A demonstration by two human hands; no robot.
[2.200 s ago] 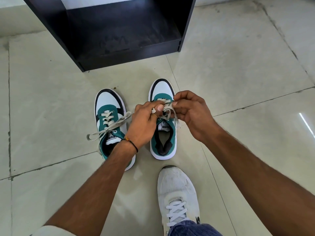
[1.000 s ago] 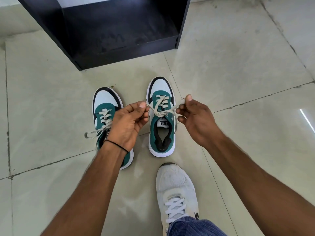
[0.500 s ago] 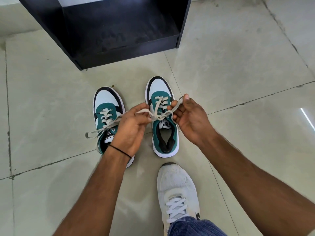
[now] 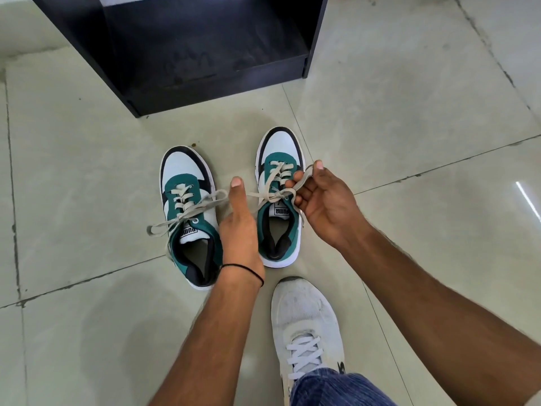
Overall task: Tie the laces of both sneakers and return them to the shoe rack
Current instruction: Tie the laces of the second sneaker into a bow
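laces pinched in right hand

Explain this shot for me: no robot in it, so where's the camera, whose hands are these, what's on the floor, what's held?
There is no machine here. A person works bare-handed, and the single picture comes from a wide-angle camera worn on their head, looking down. The two arms entering from below are theirs. On the tiled floor stand a left sneaker and a right sneaker, both green, white and black, in front of a black shoe rack. The right hand pinches a loop of the right sneaker's lace. Another strand runs to the left hand, which seems to hold it, though its fingers are hidden. The left sneaker's loose lace is untied. The white shoe at the bottom is on the person's own foot.
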